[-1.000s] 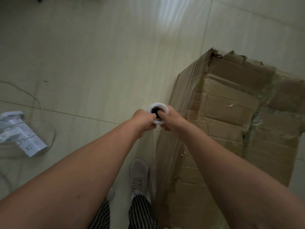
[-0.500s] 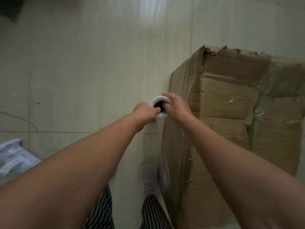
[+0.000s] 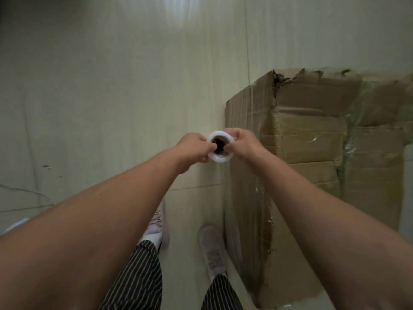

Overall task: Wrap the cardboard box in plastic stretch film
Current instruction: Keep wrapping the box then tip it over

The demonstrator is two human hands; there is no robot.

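A tall, worn cardboard box point(image 3: 317, 153) stands on the floor at the right, its sides and top covered with glossy clear film. I hold a white roll of stretch film point(image 3: 220, 158) upright, seen end-on, just left of the box's near corner. My left hand point(image 3: 193, 148) grips the roll's left rim with fingers hooked into the dark core. My right hand point(image 3: 244, 143) grips the right rim the same way. Film runs down from the roll along the box's left face point(image 3: 243, 220).
Pale floor tiles point(image 3: 111, 97) spread to the left and beyond the box. My two shoes point(image 3: 212, 249) and striped trousers stand close beside the box's left face. A thin cable point(image 3: 24, 191) and a white object's edge lie at the far left.
I have stepped forward along the box's left face with the roll in both hands. The white power strip at the left has slid almost out of view, and both feet show now.
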